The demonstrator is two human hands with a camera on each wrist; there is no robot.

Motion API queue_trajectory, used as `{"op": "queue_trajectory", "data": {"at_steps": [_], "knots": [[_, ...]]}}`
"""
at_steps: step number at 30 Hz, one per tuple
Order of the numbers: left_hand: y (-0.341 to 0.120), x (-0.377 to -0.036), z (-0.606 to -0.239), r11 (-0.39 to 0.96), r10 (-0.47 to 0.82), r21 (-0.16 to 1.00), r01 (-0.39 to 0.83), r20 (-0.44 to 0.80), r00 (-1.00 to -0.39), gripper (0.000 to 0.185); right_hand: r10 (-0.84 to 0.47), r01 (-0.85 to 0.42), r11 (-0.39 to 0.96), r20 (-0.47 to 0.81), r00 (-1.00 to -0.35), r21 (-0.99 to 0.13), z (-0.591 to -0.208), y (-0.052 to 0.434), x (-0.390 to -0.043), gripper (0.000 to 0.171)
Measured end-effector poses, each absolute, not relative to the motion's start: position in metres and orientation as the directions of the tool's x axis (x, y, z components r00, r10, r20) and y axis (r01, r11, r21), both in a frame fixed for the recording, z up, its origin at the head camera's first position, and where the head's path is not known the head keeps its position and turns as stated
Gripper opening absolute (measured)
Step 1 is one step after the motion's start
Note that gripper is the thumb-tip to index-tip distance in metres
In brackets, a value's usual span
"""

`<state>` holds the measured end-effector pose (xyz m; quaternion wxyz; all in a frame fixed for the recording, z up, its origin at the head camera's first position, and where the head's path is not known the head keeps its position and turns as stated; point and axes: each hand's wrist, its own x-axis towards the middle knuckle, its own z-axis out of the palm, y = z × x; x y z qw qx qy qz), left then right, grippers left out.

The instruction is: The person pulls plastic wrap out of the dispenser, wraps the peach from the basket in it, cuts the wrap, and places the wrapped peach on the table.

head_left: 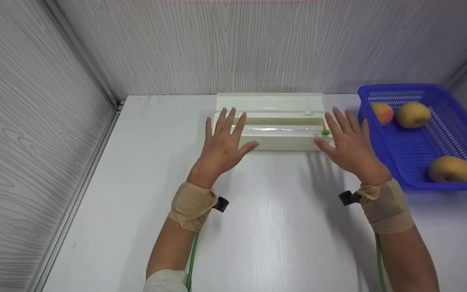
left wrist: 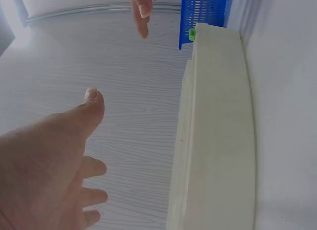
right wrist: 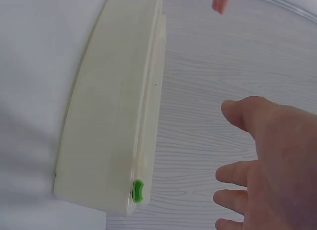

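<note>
On white table [head_left: 282,227], cream film dispenser box [head_left: 276,138] sits mid-back, lid up, no readable writing. Left hand [head_left: 221,148] and right hand [head_left: 349,146] hover at its ends, fingers spread, holding nothing. Blue basket [head_left: 420,150] right.

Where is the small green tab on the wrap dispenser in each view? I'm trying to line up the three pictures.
Head: green tab at the cream dispenser's right end, beside the right hand.
Left wrist: top centre, at the dispenser's far end, by the blue basket.
Right wrist: bottom, left of centre.
Shared landmark: the dispenser.
</note>
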<state>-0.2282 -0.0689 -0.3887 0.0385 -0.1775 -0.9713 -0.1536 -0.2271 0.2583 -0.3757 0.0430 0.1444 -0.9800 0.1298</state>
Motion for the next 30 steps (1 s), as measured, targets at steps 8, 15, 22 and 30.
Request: {"op": "queue_trajectory", "data": {"at_steps": [8, 15, 22, 30], "knots": [[-0.072, -0.262, -0.397, 0.843, 0.446, 0.137, 0.52, 0.362, -0.819, 0.043, -0.378, -0.403, 0.893, 0.152, -0.913, -0.202, -0.381, 0.248, -0.253, 0.05], [-0.066, -0.286, -0.394, 0.86, 0.455, 0.068, 0.505, 0.344, -0.821, 0.022, -0.508, -0.539, 0.841, 0.277, -0.816, -0.046, -0.383, 0.235, -0.276, 0.009], [-0.046, -0.296, -0.395, 0.864, 0.501, -0.178, 0.471, 0.208, -0.84, 0.018, -0.519, -0.503, 0.854, 0.136, -0.844, 0.134, -0.382, 0.227, -0.291, 0.008], [-0.025, -0.303, -0.396, 0.854, 0.475, -0.282, 0.437, 0.08, -0.877, 0.019, -0.5, -0.482, 0.855, 0.058, -0.864, 0.189, -0.383, 0.214, -0.307, 0.01]]}}
